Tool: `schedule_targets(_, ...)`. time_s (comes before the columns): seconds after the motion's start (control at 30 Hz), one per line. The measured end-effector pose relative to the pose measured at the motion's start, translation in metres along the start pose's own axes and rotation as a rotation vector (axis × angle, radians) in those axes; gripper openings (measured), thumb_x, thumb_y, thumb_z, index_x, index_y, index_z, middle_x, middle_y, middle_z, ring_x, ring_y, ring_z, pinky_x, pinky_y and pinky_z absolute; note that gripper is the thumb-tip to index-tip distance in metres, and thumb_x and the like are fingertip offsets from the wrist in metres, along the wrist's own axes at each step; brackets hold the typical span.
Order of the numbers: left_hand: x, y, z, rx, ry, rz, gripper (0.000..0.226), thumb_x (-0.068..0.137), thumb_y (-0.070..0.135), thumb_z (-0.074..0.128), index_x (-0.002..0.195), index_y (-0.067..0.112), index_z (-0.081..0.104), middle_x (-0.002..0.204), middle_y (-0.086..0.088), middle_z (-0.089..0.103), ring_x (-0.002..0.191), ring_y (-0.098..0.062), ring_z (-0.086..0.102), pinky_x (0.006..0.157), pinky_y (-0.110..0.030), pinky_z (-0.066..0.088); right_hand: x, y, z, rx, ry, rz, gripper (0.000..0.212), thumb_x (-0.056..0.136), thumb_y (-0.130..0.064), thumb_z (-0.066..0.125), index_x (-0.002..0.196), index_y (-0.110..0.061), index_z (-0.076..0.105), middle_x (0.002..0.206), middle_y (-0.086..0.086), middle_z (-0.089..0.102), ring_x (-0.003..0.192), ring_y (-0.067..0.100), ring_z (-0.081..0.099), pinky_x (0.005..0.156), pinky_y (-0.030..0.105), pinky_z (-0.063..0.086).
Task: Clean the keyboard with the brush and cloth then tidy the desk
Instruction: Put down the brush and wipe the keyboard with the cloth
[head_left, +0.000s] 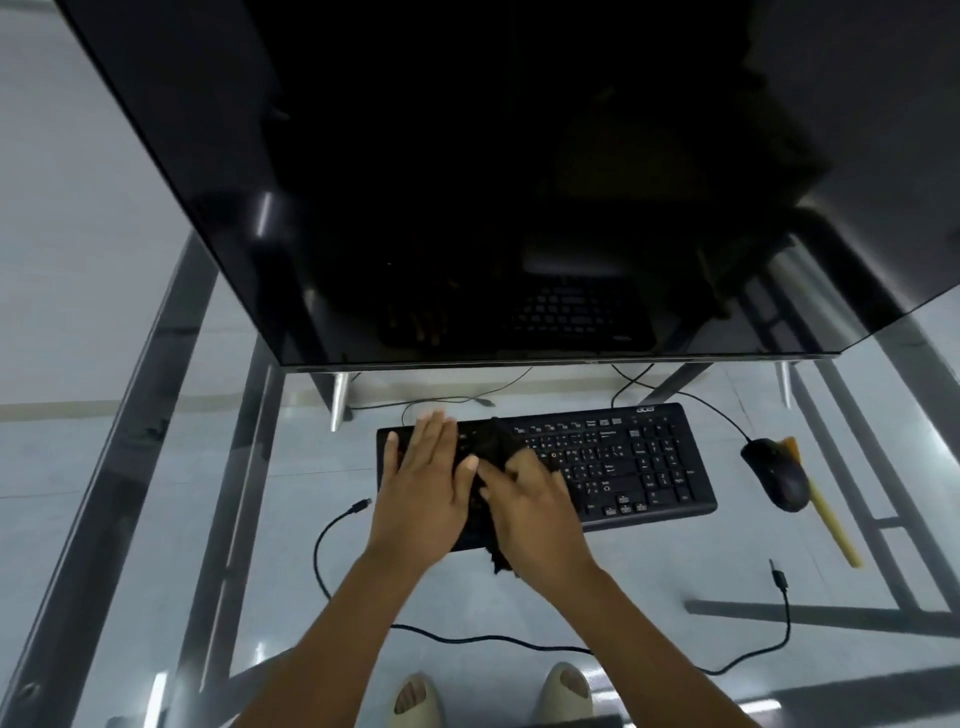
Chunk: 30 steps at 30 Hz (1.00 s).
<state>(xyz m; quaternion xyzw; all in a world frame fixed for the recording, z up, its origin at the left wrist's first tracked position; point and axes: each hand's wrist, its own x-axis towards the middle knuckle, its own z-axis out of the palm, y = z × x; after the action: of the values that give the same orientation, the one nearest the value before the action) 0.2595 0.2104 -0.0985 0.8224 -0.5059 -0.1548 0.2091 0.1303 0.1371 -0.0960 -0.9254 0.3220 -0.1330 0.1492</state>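
A black keyboard (623, 462) lies on the glass desk (571, 597) below a large dark monitor. My left hand (423, 483) rests flat with straight fingers on the keyboard's left end. My right hand (535, 512) grips a dark cloth (493, 441) and holds it against the keys left of the middle; a corner of the cloth hangs below the keyboard's near edge. A brush with a yellow wooden handle (831, 525) lies on the desk at the right, its head partly hidden behind the black mouse (779, 475).
The monitor (493, 182) fills the upper view, on metal feet behind the keyboard. A loose black cable (332, 525) curves across the desk in front, with a second plug end (777, 577) at the right. Sandalled feet and floor show through the glass.
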Motion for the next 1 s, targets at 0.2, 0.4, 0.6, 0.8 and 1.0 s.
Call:
schedule_targets(0.2, -0.004, -0.006, 0.021, 0.174, 0.116, 0.027, 0.059, 0.101, 0.043, 0.018, 0.150, 0.011, 0.027, 0.158, -0.003, 0.024, 0.148, -0.016, 0.012, 0.120, -0.042, 0.003, 0.015, 0.075, -0.022, -0.056, 0.246, 0.299, 0.032, 0.087, -0.018, 0.063, 0.119, -0.013, 0.067, 0.095, 0.010, 0.050, 0.081, 0.027, 0.049, 0.070, 0.041, 0.048)
schedule_targets(0.4, -0.005, -0.004, 0.023, 0.239, 0.123, 0.024, 0.057, 0.100, 0.037, 0.025, 0.149, 0.008, 0.032, 0.157, -0.006, 0.028, 0.148, -0.019, 0.017, 0.119, -0.047, 0.013, 0.008, 0.030, -0.003, -0.014, 0.110, 0.133, 0.037, 0.091, -0.038, 0.050, 0.125, -0.030, 0.060, 0.098, 0.003, 0.051, 0.086, 0.019, 0.048, 0.073, 0.033, 0.035)
schedule_targets(0.6, -0.005, -0.006, 0.025, 0.238, 0.110, 0.026, 0.058, 0.101, 0.039, 0.021, 0.150, 0.009, 0.029, 0.158, -0.002, 0.025, 0.148, -0.016, 0.013, 0.120, -0.046, 0.011, 0.011, 0.060, -0.009, -0.026, 0.118, 0.024, 0.042, 0.084, -0.018, 0.068, 0.124, -0.030, 0.061, 0.094, 0.004, 0.057, 0.083, 0.021, 0.052, 0.069, 0.036, 0.041)
schedule_targets(0.8, -0.005, -0.003, 0.024, 0.300, 0.082, 0.011, 0.066, 0.100, 0.051, 0.020, 0.153, 0.012, 0.018, 0.161, 0.000, 0.013, 0.149, -0.015, 0.003, 0.120, -0.045, 0.007, 0.016, 0.092, -0.021, -0.107, 0.283, 0.319, 0.037, 0.085, -0.014, 0.067, 0.122, -0.021, 0.066, 0.091, 0.008, 0.052, 0.077, 0.024, 0.052, 0.071, 0.032, 0.029)
schedule_targets(1.0, -0.005, -0.002, 0.025, 0.312, 0.071, 0.000, 0.069, 0.099, 0.053, 0.024, 0.153, 0.012, 0.017, 0.161, 0.000, 0.012, 0.149, -0.015, 0.003, 0.120, -0.045, 0.005, -0.001, 0.085, -0.023, -0.098, 0.028, -0.048, 0.045, 0.086, -0.020, 0.065, 0.128, -0.034, 0.058, 0.092, 0.001, 0.053, 0.078, 0.021, 0.051, 0.068, 0.029, 0.032)
